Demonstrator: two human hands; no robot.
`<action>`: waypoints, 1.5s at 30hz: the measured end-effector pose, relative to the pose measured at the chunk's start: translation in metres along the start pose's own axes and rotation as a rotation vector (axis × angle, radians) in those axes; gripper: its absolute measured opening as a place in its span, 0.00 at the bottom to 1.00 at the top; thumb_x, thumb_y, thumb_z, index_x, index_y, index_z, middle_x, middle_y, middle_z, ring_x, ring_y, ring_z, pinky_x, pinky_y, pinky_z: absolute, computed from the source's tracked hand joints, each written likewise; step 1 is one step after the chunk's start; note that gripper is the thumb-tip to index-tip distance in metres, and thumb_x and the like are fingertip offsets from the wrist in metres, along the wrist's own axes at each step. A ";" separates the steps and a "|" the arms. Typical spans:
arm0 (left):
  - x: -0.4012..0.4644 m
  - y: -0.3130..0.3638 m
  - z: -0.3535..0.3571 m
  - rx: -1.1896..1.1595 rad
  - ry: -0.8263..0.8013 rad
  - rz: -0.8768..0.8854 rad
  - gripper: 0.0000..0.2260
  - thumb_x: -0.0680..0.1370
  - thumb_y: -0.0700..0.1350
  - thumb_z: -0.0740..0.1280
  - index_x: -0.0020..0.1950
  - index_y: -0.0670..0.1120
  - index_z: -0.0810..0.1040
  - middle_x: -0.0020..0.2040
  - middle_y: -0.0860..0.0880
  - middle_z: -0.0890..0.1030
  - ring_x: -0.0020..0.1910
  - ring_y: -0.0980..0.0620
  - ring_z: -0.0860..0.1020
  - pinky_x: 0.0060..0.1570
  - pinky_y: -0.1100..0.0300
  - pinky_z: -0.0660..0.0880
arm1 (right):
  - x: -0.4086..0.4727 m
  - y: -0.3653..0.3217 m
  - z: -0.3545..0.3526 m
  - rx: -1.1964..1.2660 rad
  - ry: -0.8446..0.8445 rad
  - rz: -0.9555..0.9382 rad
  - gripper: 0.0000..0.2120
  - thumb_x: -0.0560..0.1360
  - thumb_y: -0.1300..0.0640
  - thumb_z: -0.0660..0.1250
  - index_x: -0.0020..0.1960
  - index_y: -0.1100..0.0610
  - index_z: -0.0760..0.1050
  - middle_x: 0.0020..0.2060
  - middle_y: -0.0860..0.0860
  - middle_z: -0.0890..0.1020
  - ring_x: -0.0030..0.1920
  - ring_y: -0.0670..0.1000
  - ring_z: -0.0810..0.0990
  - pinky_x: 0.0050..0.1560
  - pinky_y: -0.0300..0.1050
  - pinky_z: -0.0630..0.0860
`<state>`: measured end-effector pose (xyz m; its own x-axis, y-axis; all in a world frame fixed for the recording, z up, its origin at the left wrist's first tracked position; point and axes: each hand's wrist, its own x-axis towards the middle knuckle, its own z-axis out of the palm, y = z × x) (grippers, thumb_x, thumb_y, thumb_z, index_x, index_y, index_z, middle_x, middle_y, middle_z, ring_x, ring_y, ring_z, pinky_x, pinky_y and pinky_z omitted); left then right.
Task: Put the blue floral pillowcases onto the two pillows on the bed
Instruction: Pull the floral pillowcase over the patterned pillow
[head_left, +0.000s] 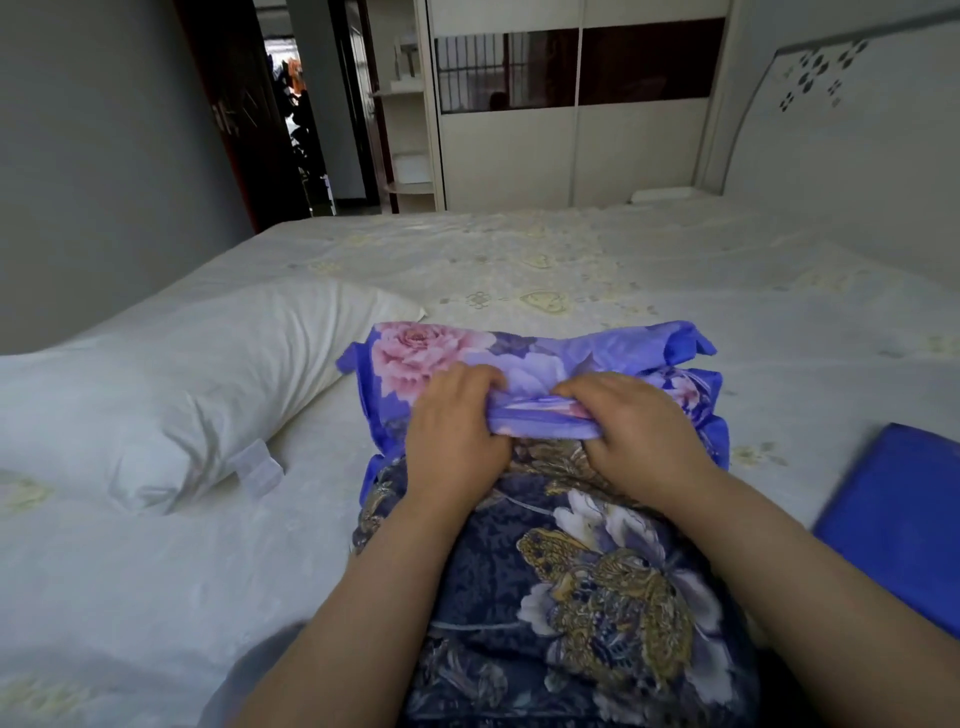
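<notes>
Blue floral cloth bunched in both my hands

Blue cotton with pink roses fills the centre of the frame: the blue floral pillowcase (524, 358) lies crumpled on the bed (519, 260), its near edge gathered into a thick soft roll. My left hand (457, 421) and right hand (639, 426) sit side by side on that roll, fingers curled over it and gripping the fabric, knuckles up. Just below my wrists is a darker navy cloth (571, 597) printed with gold and white flowers; I cannot tell whether it is a pillow or my own clothing. At left of the frame a bare white pillow (171, 384) rests plump and creased, a small fabric tag at its lower edge, its corner just beside the pillowcase. At the right edge lies a flat folded blue cloth (904, 514), smooth and plain. The bed's pale sheet is faintly patterned with yellowish motifs. A cream wardrobe (519, 150) with a dark glossy band stands at the top, and a white headboard (831, 104) at upper right.
</notes>
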<state>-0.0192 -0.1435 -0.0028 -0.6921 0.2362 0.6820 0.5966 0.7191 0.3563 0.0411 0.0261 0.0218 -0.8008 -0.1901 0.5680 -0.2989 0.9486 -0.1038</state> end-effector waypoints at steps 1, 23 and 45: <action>0.001 -0.010 0.002 0.076 0.077 -0.063 0.19 0.65 0.48 0.60 0.54 0.47 0.76 0.49 0.46 0.75 0.47 0.43 0.73 0.44 0.53 0.69 | 0.005 -0.005 -0.004 0.009 -0.076 0.032 0.20 0.69 0.55 0.55 0.57 0.54 0.76 0.46 0.55 0.82 0.46 0.60 0.80 0.42 0.49 0.75; -0.026 -0.027 -0.011 -0.081 0.115 -0.197 0.09 0.64 0.37 0.62 0.34 0.49 0.64 0.31 0.45 0.74 0.32 0.43 0.72 0.30 0.58 0.62 | 0.043 -0.034 0.006 0.381 -0.441 -0.082 0.23 0.72 0.38 0.65 0.66 0.43 0.73 0.63 0.41 0.76 0.62 0.42 0.72 0.65 0.42 0.68; -0.022 -0.014 -0.038 -0.220 -0.086 -0.052 0.12 0.75 0.62 0.62 0.47 0.54 0.69 0.31 0.54 0.72 0.32 0.55 0.73 0.32 0.57 0.67 | 0.176 -0.009 0.024 -0.023 -0.831 0.177 0.23 0.77 0.40 0.58 0.50 0.59 0.79 0.44 0.54 0.82 0.41 0.51 0.77 0.44 0.40 0.73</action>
<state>0.0030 -0.1837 0.0019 -0.7509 0.2640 0.6054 0.6267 0.5741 0.5270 -0.1095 -0.0215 0.1028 -0.9585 -0.1541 -0.2398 -0.1299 0.9850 -0.1134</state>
